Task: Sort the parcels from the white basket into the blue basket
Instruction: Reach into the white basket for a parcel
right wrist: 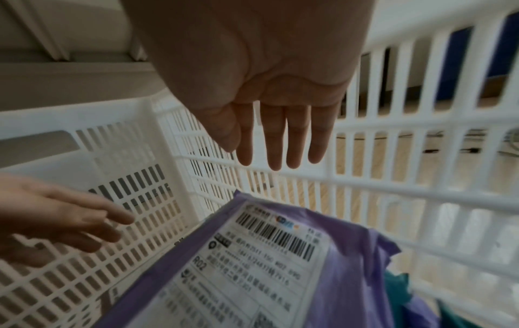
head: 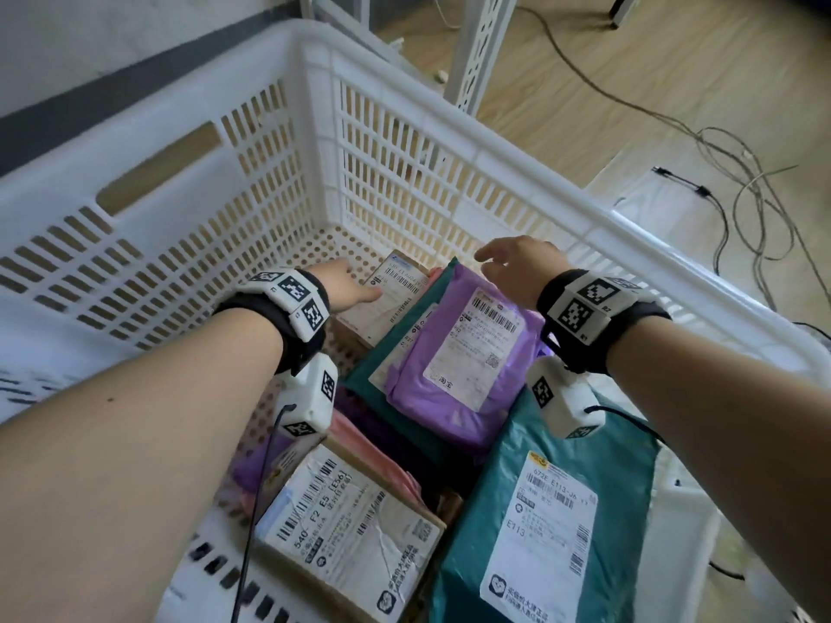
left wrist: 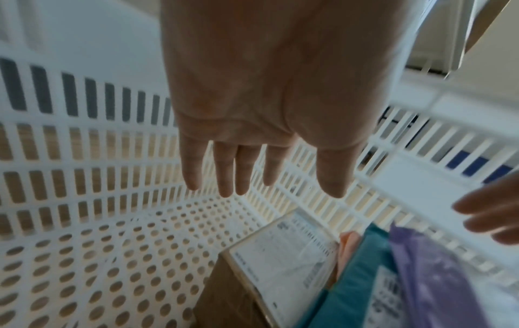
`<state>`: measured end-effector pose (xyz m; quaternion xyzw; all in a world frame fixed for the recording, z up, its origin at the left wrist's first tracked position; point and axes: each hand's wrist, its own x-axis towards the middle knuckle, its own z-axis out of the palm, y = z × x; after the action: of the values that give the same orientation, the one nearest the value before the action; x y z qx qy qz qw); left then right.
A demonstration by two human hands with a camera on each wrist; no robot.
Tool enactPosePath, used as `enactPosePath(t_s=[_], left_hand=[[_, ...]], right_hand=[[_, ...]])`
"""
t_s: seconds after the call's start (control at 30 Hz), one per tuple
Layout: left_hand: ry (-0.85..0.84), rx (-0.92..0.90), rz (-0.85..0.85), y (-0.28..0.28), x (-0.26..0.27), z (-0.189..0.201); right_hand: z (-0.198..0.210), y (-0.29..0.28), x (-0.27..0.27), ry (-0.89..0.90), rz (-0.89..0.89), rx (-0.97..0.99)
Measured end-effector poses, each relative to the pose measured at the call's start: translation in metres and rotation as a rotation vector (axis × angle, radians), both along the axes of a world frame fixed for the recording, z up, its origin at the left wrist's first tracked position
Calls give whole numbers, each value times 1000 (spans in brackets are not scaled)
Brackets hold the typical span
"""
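Observation:
Both hands reach down into the white basket (head: 404,128), which holds several parcels. My left hand (head: 348,285) is open above a small cardboard box (head: 391,299) at the far end; its straight fingers (left wrist: 224,173) hang over that box (left wrist: 280,250) without touching it. My right hand (head: 517,263) hovers open over the far edge of a purple mailer bag (head: 458,348), its fingers (right wrist: 275,142) straight above the bag (right wrist: 351,255). Neither hand holds anything. Bits of blue (left wrist: 477,164) show through the basket's slats.
Nearer me lie a taped cardboard box (head: 350,532), a large teal bag (head: 562,510), a teal bag (head: 368,375) under the purple one, and pink and dark purple bags between them. The perforated basket floor (left wrist: 112,266) is bare on the left. Cables (head: 742,182) run across the wooden floor outside.

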<state>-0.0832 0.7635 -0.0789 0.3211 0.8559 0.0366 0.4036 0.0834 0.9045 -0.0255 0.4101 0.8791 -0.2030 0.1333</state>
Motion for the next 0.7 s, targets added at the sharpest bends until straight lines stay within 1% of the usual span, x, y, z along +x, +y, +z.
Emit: enactPosePath(t_s=[0.13,0.27,0.4,0.47,0.57,0.63,0.67,0.7], left_hand=[[54,83,7,-30,9,49],[95,133,43,-67,18,93],[173,179,81,-109,28,127],[221,227,124,-132,35,139],[248,259,179,-174,45,144],[242,279,219,-201,58,144],[244,296,247,-213,65,147],[256,336,281,-224,71,152]], right_hand=[[30,-18,19,7,38,19],[56,-48,28,67,68,41],[77,-77,28,7,120,125],[89,-87,36,10,87,201],[98,-100,60,-14,16,211],[101,-118,80,-87,43,224],[104,-131,88,-87,60,224],[106,-145,95,-51,49,186]])
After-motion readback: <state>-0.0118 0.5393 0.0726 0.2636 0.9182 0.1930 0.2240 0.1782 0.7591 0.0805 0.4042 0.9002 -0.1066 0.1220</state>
